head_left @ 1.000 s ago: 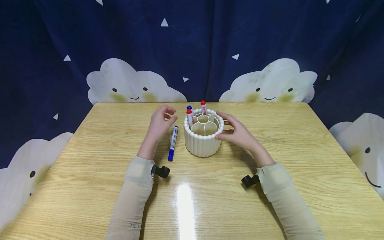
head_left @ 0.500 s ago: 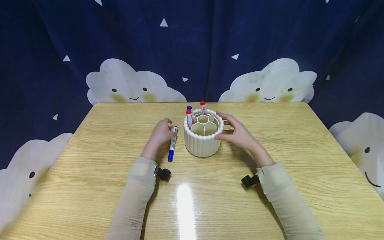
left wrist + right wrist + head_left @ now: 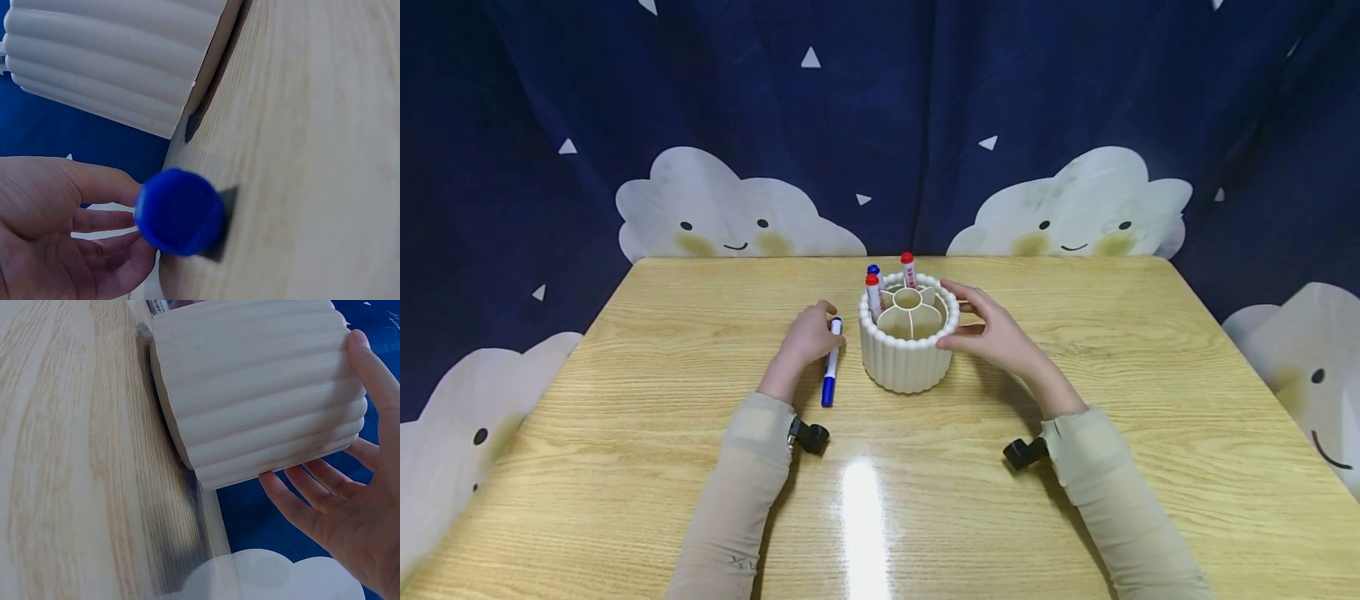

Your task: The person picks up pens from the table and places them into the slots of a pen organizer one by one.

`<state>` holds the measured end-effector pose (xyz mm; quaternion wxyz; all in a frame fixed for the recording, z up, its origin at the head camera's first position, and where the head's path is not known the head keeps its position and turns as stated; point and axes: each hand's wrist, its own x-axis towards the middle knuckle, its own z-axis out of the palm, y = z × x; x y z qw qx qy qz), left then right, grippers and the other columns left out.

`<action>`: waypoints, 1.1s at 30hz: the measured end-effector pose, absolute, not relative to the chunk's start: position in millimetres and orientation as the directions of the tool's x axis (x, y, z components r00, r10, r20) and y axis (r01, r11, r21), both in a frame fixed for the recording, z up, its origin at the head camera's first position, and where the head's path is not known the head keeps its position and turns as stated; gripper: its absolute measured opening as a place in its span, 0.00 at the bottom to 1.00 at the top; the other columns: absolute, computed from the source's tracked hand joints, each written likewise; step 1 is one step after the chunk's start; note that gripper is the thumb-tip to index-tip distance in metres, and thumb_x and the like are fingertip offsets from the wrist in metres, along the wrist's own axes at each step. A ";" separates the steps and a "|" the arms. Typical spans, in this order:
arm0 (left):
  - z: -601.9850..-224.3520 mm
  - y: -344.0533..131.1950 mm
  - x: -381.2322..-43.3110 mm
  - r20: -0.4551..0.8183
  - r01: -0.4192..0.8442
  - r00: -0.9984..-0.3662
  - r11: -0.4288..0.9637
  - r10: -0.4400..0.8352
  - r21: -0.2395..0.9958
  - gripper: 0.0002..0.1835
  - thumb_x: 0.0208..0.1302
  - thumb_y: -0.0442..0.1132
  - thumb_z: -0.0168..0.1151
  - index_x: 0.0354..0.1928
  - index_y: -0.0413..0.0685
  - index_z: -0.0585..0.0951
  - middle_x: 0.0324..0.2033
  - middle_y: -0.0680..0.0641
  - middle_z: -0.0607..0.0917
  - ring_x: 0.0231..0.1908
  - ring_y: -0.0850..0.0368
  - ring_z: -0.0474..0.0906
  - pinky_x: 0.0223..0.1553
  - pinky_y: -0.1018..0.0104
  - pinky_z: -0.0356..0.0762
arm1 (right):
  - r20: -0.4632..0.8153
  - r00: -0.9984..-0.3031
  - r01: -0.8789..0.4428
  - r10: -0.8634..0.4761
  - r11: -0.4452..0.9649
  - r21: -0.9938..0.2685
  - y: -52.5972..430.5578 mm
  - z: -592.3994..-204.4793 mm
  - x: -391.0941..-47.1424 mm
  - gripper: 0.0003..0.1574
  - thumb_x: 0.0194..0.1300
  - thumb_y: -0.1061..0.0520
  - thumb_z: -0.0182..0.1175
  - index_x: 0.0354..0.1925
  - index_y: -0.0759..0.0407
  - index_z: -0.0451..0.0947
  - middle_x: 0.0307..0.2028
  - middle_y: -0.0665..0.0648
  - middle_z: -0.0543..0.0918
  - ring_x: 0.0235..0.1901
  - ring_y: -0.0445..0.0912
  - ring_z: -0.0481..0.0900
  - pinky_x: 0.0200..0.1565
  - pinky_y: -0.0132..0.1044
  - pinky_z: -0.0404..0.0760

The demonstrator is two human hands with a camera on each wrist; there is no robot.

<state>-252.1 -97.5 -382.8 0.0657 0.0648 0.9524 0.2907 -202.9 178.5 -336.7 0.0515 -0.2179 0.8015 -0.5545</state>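
Note:
A white marker with a blue cap (image 3: 828, 390) is pinched near its far end between the thumb and fingers of my left hand (image 3: 809, 335). In the left wrist view its round blue cap end (image 3: 180, 212) faces the camera and hides part of the fingers. To its right stands a cream, ribbed pen holder (image 3: 906, 367) with a beaded rim and inner dividers. My right hand (image 3: 992, 332) grips the holder's right side, thumb toward the front and fingers round the back. Two red-capped markers, one at the left (image 3: 873, 293) and one at the back (image 3: 908, 268), and a blue-topped marker (image 3: 873, 270) stand in it.
The wooden table (image 3: 947, 517) extends around the hands, with a bright glare streak at the front. A dark blue curtain (image 3: 880, 125) with white clouds hangs right behind its far edge. Black cameras sit at both wrists.
My left hand has come down and toward me from behind the loose marker and taken hold of it. That marker has shifted slightly. The right hand and pen holder have stayed put.

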 end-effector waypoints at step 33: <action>-342.6 -110.6 -244.0 0.128 0.110 -0.992 0.511 0.001 0.853 0.23 0.53 0.32 0.60 0.53 0.43 0.69 0.40 0.42 0.74 0.24 0.55 0.73 0.22 0.67 0.77 | 0.168 -0.898 -0.299 -0.407 0.283 -0.911 178.7 -337.4 -203.6 0.50 0.49 0.64 0.68 0.66 0.60 0.55 0.62 0.61 0.62 0.57 0.57 0.65 0.51 0.46 0.75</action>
